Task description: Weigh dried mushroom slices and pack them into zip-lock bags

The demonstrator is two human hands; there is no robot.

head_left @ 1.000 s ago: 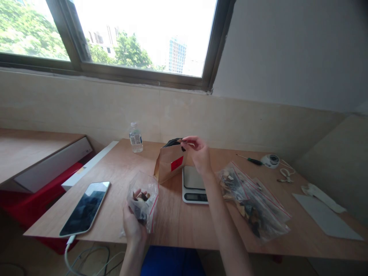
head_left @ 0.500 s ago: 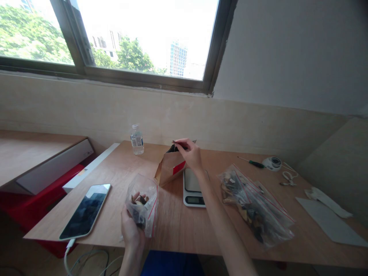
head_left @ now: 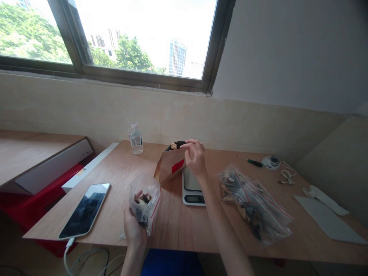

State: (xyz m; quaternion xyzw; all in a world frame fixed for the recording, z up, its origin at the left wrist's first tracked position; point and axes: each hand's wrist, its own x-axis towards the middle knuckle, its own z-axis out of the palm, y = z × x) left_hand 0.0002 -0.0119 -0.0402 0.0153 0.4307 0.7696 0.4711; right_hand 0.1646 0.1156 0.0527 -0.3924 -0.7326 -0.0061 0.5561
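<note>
My left hand [head_left: 135, 230] cups a clear zip bag [head_left: 153, 191] from below, its red seal line towards the right. Dark and pale pieces [head_left: 142, 199], which look like dried mushroom slices, show inside it. A brown paper bag [head_left: 169, 165] with a red label and a dark lining stands open at the back of the table. Above the right side of its mouth is my right hand [head_left: 195, 157], fingers stretched and apart, with nothing visible in them. In the bag's mouth a pale piece [head_left: 173, 145] shows. My right forearm partly covers a kitchen scale [head_left: 188, 195].
Filled zip bags [head_left: 253, 207] lie to the right of the scale. Farther right are a screwdriver [head_left: 255, 163], a white dome camera [head_left: 271, 162] and a white sheet [head_left: 324, 220]. A water bottle [head_left: 136, 140] stands at the back left, a cabled phone [head_left: 84, 211] at front left.
My right hand has drawn slightly right from the paper bag's mouth, and its pinch has loosened. The small piece at its fingertips is no longer there. My left hand with the zip bag shifted slightly right.
</note>
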